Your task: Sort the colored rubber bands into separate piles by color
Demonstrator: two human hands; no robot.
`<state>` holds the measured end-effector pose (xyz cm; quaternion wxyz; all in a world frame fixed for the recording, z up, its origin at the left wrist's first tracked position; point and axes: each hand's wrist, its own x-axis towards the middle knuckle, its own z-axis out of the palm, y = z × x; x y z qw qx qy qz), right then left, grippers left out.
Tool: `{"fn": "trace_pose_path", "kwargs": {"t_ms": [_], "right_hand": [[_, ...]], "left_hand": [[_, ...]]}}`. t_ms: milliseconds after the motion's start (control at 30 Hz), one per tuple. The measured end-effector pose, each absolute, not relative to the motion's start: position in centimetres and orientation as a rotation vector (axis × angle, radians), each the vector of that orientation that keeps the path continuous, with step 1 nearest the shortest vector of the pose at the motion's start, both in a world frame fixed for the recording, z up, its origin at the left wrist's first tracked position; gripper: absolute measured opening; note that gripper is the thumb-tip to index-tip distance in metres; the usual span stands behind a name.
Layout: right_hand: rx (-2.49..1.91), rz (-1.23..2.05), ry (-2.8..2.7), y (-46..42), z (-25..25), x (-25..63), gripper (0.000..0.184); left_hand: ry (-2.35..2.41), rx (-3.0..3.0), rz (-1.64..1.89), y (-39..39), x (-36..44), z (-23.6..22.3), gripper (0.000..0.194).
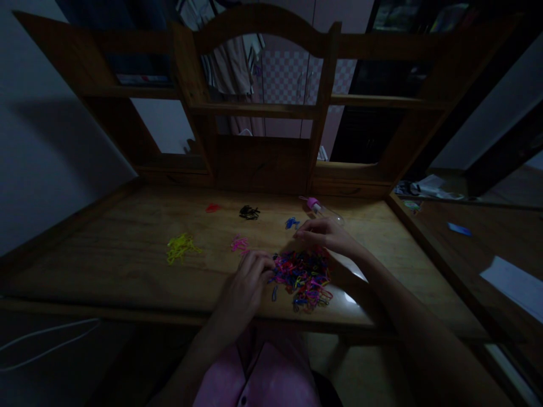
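A mixed heap of small coloured rubber bands [303, 275] lies on the wooden desk [127, 265] in front of me. My left hand [248, 280] rests at the heap's left edge, fingers curled down into the bands. My right hand [324, 233] hovers over the heap's far side, near a small blue pile [292, 223], its fingertips pinched together; what they hold is too small to make out. Sorted small piles lie apart: yellow [180, 247], pink [240, 243], red [212, 207] and black [249, 212].
A clear bottle with a pink cap [320, 208] lies on its side behind my right hand. A wooden shelf unit [258, 107] stands at the desk's back. Papers [513, 285] and small items lie on a surface to the right. A white cable [46, 339] hangs at lower left.
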<state>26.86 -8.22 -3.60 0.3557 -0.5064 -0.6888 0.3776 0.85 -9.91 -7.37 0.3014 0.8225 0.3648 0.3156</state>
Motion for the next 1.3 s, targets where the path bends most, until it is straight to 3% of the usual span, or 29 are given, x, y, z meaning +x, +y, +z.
{"fn": "trace_pose_path", "kwargs": {"t_ms": [200,367,733,1300], "right_hand": [[-1.327,0.933,-1.813,-8.3,-3.2,26.7,0.028],[-1.293,0.949,-1.830,-8.2,-3.4,26.8,0.028],[-1.063,1.116,-1.902,-9.4,-2.8,24.1,0.039],[-1.104,1.177,-1.873,-9.3,-3.6,24.1,0.026]], "left_hand": [[1.031,1.522,0.917,-9.7,0.9,-5.7,0.025],[1.016,1.304,0.893,-9.5,0.9,-5.7,0.034],[0.938,1.243,0.857,-9.9,2.8,-5.9,0.029],[0.900,1.341,0.931,-10.0,4.5,-6.8,0.026]]}}
